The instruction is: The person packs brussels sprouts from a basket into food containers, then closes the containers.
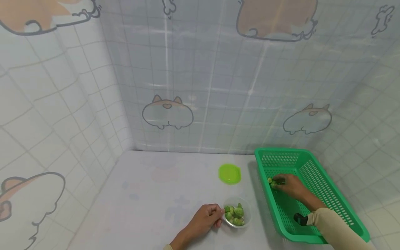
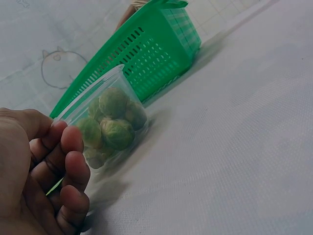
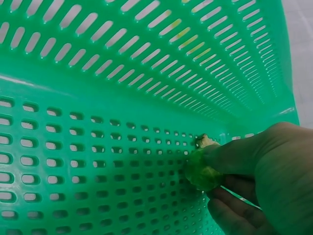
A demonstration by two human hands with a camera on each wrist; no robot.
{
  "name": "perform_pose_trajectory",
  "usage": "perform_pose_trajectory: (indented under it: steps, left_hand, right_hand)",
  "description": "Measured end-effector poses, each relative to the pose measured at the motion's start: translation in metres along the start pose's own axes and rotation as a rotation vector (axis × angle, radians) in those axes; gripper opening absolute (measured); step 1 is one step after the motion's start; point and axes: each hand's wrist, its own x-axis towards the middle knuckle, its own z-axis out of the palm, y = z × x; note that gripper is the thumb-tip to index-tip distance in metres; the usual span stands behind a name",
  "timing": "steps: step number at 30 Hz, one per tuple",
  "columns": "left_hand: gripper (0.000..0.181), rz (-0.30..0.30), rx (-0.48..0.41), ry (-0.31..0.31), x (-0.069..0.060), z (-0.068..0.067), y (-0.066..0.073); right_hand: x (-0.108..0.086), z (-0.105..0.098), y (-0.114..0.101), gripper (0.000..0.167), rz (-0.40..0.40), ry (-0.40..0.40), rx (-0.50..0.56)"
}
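Note:
A clear plastic tub point(image 1: 247, 217) holding several Brussels sprouts point(image 1: 238, 211) stands on the table. My left hand point(image 1: 204, 219) pinches its rim between thumb and forefinger, the other fingers curled, as the left wrist view shows. Inside the green basket point(image 1: 335, 198), near its left wall, my right hand point(image 1: 292, 185) grips a Brussels sprout point(image 3: 201, 171) between thumb and fingers. A pale stem end point(image 3: 208, 142) shows just above that sprout; whether it belongs to a second sprout I cannot tell. The fingers partly hide the sprout.
Behind the tub, a bright green lid point(image 1: 230, 174) lies flat on the white tabletop point(image 1: 150, 201). The basket's raised, slotted wall stands between the tub and my right hand. Patterned sheeting point(image 1: 193, 76) rises behind the table and at both sides.

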Motion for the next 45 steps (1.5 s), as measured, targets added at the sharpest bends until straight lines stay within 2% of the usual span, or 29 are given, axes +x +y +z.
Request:
perform_pose_trajectory:
  steps: [15,35,45]
  left_hand:
    - [0.036,0.018,0.006,-0.002,-0.001,0.001,0.000]
    - [0.035,0.002,0.020,0.006,-0.001,-0.001,0.000]
    - [0.036,0.023,0.017,0.003,0.001,0.000,-0.002]
  right_hand:
    - [0.001,0.003,0.003,0.034,-0.005,0.016,-0.012]
    - [-0.013,-0.012,-0.002,0.037,0.008,0.038,0.028]
    - [-0.024,-0.020,-0.009,0.041,0.026,0.059,0.049]
